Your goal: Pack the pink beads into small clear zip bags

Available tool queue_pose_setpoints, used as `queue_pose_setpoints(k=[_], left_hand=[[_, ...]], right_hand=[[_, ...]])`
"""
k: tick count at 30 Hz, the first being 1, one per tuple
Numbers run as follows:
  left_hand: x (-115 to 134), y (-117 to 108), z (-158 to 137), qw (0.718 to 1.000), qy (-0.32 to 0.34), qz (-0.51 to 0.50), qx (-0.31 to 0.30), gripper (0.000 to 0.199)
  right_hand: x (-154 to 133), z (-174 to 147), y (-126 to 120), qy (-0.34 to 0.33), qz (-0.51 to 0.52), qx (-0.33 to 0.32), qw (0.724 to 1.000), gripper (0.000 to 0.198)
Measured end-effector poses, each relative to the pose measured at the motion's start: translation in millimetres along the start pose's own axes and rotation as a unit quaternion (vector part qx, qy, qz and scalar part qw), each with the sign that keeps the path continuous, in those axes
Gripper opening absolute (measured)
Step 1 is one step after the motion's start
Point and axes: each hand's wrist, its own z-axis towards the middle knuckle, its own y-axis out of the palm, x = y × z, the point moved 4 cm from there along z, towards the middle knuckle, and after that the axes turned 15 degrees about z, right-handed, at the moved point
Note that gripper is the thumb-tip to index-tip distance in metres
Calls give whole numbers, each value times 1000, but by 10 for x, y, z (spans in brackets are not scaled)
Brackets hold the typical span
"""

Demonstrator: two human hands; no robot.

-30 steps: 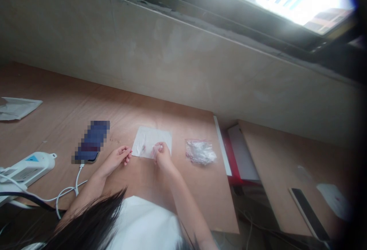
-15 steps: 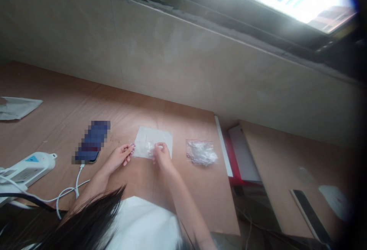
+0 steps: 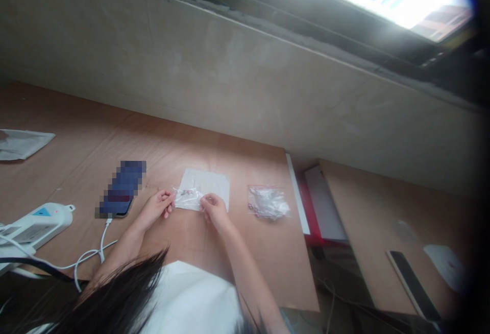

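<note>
A small clear plastic bag (image 3: 189, 198) stretches between my two hands, with small pinkish and dark bead-like items inside it. My left hand (image 3: 161, 203) pinches the bag's left edge. At the opposite edge, the fingers of my right hand (image 3: 213, 206) are closed on the bag. Beneath the bag lies a white square sheet (image 3: 209, 178) on the wooden table (image 3: 184, 142). Right of my right hand rests a larger clear bag (image 3: 269, 203) with silvery wrapped contents and small reddish bits.
Left of my hands lies a phone (image 3: 122, 188), plugged into a white cable (image 3: 102, 242). A white power strip (image 3: 49, 221) is at the far left, near a white packet (image 3: 26, 144). Across a gap on the right stands another table (image 3: 367, 221) with a dark bar-shaped object (image 3: 413, 285).
The bead-like items that were at my left fingers now show inside the small bag. My left hand has taken hold of the bag's left edge, and the bag is stretched out.
</note>
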Motion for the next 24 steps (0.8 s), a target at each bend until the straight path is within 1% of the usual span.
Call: queue_pose_setpoints(k=[5, 9, 16, 24], left_hand=[[-9, 11, 21, 1000, 1, -10, 4, 28], [39, 20, 37, 1000, 2, -12, 13, 28], [182, 33, 69, 999, 31, -8, 17, 27], [226, 63, 68, 998, 39, 4, 41, 28]], right_hand=[[36, 11, -20, 19, 2, -7, 1000, 23], [58, 36, -32, 20, 3, -17, 1000, 23], [87, 63, -49, 8, -6, -20, 1000, 21], [109, 68, -58, -2, 0, -23, 1000, 22]])
